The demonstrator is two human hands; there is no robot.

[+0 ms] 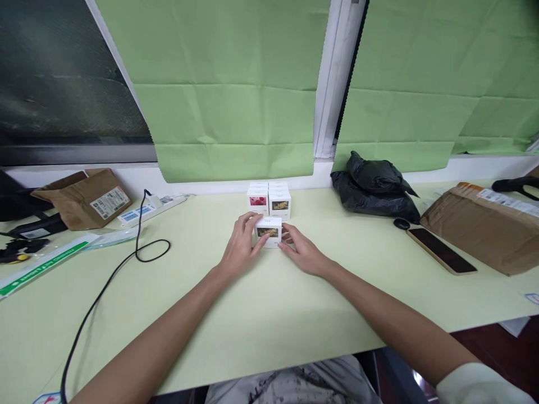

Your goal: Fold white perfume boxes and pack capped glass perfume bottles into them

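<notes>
A small white box (269, 223) with a dark picture and yellow marks on its front stands on the pale green table. My left hand (243, 242) grips its left side, the thumb on the front face and the fingers at the top and side. At the box's right side is my right hand (304, 251), its fingers curved along the edge. Just behind stand two rows of similar white boxes; the left row's front box (258, 202) bears a pink-red picture, the right row's front box (280, 206) a dark and yellow one.
Black plastic bags (374, 188), a phone (442, 251), a small round black object (401, 224) and a brown package (484, 224) lie to the right. On the left are an opened brown paper parcel (86, 199), a power strip (154, 210) and a looping black cable (137, 252).
</notes>
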